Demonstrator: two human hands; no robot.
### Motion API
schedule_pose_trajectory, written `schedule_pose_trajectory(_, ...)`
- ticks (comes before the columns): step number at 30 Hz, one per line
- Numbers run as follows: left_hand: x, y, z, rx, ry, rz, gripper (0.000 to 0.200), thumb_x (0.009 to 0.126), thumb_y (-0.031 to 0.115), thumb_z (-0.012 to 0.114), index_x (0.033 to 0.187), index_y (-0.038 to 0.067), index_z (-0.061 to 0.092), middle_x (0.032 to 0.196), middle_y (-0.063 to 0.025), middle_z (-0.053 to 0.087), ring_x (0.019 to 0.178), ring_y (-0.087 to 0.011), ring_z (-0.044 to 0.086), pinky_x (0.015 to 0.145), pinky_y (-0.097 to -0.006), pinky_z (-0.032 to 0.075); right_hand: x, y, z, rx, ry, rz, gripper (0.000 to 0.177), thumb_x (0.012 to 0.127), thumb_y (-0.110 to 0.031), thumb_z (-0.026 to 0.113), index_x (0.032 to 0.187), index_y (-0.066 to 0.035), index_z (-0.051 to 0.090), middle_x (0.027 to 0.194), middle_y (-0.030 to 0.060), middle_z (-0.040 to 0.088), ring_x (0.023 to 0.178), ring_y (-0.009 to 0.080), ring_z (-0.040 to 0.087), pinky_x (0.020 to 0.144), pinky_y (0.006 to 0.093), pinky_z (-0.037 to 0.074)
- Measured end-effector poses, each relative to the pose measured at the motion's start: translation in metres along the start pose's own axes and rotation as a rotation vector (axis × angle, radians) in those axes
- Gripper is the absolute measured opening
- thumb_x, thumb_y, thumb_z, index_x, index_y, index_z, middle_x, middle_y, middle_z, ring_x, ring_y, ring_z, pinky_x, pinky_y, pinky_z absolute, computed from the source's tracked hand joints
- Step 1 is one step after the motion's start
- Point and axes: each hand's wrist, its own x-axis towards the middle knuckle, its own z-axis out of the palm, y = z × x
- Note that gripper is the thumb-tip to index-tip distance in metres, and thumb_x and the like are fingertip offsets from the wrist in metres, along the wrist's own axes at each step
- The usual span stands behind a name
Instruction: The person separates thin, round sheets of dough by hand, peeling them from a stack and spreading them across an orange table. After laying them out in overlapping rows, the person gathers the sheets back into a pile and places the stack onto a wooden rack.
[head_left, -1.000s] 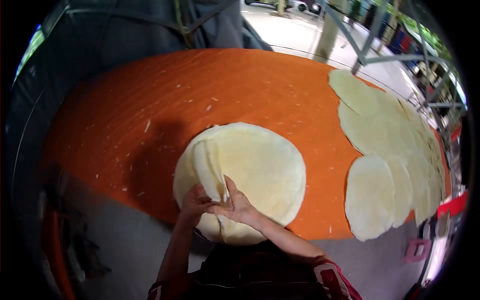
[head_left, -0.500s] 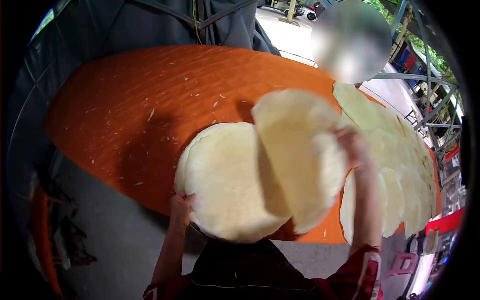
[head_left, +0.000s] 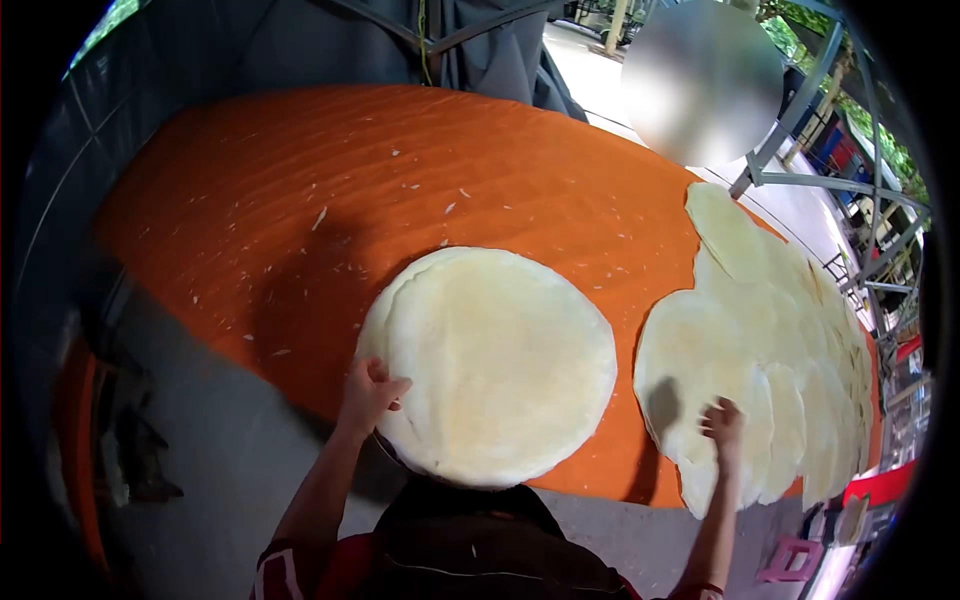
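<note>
A thick stack of pale, round flatbreads (head_left: 500, 365) rests at the near edge of the orange-covered table, in front of my body. At its left rim is my left hand (head_left: 372, 397), fingers curled and thumb pinching at the edge of the upper flatbread. On the right, more thin flatbreads (head_left: 690, 330) lie spread out flat, overlapping one another. Over these hovers my right hand (head_left: 722, 425), empty, with its fingers loosely bent and apart; its shadow falls on the flatbread beneath.
White crumbs and flakes are scattered over the orange table cover (head_left: 300, 160). Grey tarpaulin (head_left: 250, 50) hangs behind the table. Metal frame poles (head_left: 800, 100) stand at the right, and a pink stool (head_left: 790, 558) is on the floor at lower right.
The flatbread my right hand was carrying off the stack now lies flat on the spread at right, let go. My left hand has curled further over the stack's rim. The view shifted slightly.
</note>
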Motion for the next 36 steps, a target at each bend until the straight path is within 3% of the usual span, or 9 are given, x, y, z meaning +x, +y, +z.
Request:
schedule_pose_trajectory(2, 0.007, 0.001, -0.007, -0.009, -0.309, -0.175, 0.043, 0.068, 0.018, 0.066, 0.099, -0.006, 0.048, 0.075, -0.0077, 0.053, 0.056, -0.0151, 0.054, 0.046, -0.0231, 0.046, -0.034, -0.045, 0.104, -0.147, -0.229, -0.393, 0.038, 0.078, 0.003, 0.045, 0.116, -0.003, 0.045, 0.087, 0.0064, 0.060, 0.075, 0.0113, 0.056, 0.063, 0.0216, 0.047)
schedule_pose_trajectory(5, 0.002, -0.010, -0.012, -0.076, -0.397, -0.220, 0.034, 0.074, 0.024, 0.063, 0.093, -0.003, 0.054, 0.064, -0.0074, 0.056, 0.041, -0.0131, 0.050, 0.036, -0.0215, 0.040, -0.101, -0.074, 0.261, 0.463, -0.822, -0.798, 0.072, 0.078, -0.027, 0.062, 0.132, -0.001, 0.022, 0.134, 0.0171, 0.029, 0.120, 0.0246, 0.033, 0.095, 0.0290, 0.031)
schedule_pose_trajectory(10, -0.007, 0.029, 0.004, -0.241, -0.434, -0.087, 0.027, 0.082, 0.024, 0.052, 0.092, -0.001, 0.053, 0.066, -0.0098, 0.057, 0.044, -0.0147, 0.053, 0.035, -0.0216, 0.035, -0.174, -0.155, 0.316, -0.488, -0.621, -0.758, 0.084, 0.070, -0.020, 0.064, 0.128, 0.013, 0.013, 0.120, 0.0331, 0.034, 0.112, 0.0354, 0.040, 0.089, 0.0373, 0.037)
schedule_pose_trajectory(16, -0.003, 0.027, 0.001, -0.244, -0.239, 0.119, 0.036, 0.081, 0.022, 0.055, 0.107, -0.001, 0.046, 0.094, -0.0113, 0.057, 0.079, -0.0147, 0.054, 0.060, -0.0246, 0.044, -0.090, -0.162, 0.240, 0.294, -0.472, -0.494, 0.018, 0.073, -0.002, 0.045, 0.087, 0.006, 0.054, 0.067, 0.0046, 0.053, 0.056, 0.0101, 0.046, 0.051, 0.0255, 0.041)
schedule_pose_trajectory(18, 0.009, 0.009, -0.021, -0.117, -0.127, 0.186, 0.040, 0.079, 0.018, 0.057, 0.111, -0.001, 0.044, 0.105, -0.0127, 0.053, 0.090, -0.0169, 0.051, 0.074, -0.0277, 0.043, -0.083, -0.184, 0.160, 0.355, -0.239, -0.089, 0.016, 0.073, -0.007, 0.043, 0.067, -0.001, 0.056, 0.059, 0.0022, 0.050, 0.054, 0.0093, 0.045, 0.050, 0.0276, 0.038)
schedule_pose_trajectory(23, 0.023, -0.037, -0.049, 0.089, 0.242, 0.134, 0.046, 0.079, 0.014, 0.057, 0.118, -0.004, 0.039, 0.121, -0.0147, 0.043, 0.108, -0.0246, 0.042, 0.095, -0.0330, 0.031, -0.095, -0.114, -0.009, 0.869, 0.119, -0.340, 0.023, 0.077, -0.011, 0.053, 0.093, 0.005, 0.057, 0.086, 0.0091, 0.060, 0.078, 0.0155, 0.057, 0.076, 0.0273, 0.044)
schedule_pose_trajectory(29, 0.032, -0.045, -0.053, -0.525, -0.333, -0.169, 0.045, 0.079, 0.017, 0.055, 0.117, -0.002, 0.042, 0.115, -0.0109, 0.048, 0.104, -0.0217, 0.046, 0.090, -0.0330, 0.035, -0.140, 0.040, -0.078, 0.064, 0.565, 0.258, 0.039, 0.081, -0.024, 0.054, 0.107, 0.005, 0.049, 0.095, 0.0135, 0.058, 0.087, 0.0211, 0.056, 0.075, 0.0310, 0.045)
schedule_pose_trajectory(30, 0.036, -0.042, -0.057, -0.600, -0.445, -0.215, 0.045, 0.079, 0.017, 0.054, 0.117, -0.003, 0.043, 0.115, -0.0113, 0.048, 0.104, -0.0223, 0.046, 0.091, -0.0329, 0.035, -0.141, 0.057, -0.062, -0.834, 0.933, 0.180, 0.044, 0.081, -0.025, 0.056, 0.111, 0.006, 0.047, 0.105, 0.0187, 0.056, 0.092, 0.0242, 0.056, 0.079, 0.0318, 0.044)
schedule_pose_trajectory(36, 0.080, -0.072, -0.085, -0.445, -0.308, -0.294, 0.033, 0.073, 0.017, 0.057, 0.102, 0.001, 0.054, 0.104, -0.0084, 0.054, 0.097, -0.0213, 0.049, 0.086, -0.0320, 0.038, -0.138, -0.002, 0.102, -0.082, 0.293, -0.172, 0.056, 0.079, -0.017, 0.058, 0.126, 0.003, 0.034, 0.122, 0.0201, 0.044, 0.115, 0.0271, 0.041, 0.096, 0.0329, 0.031)
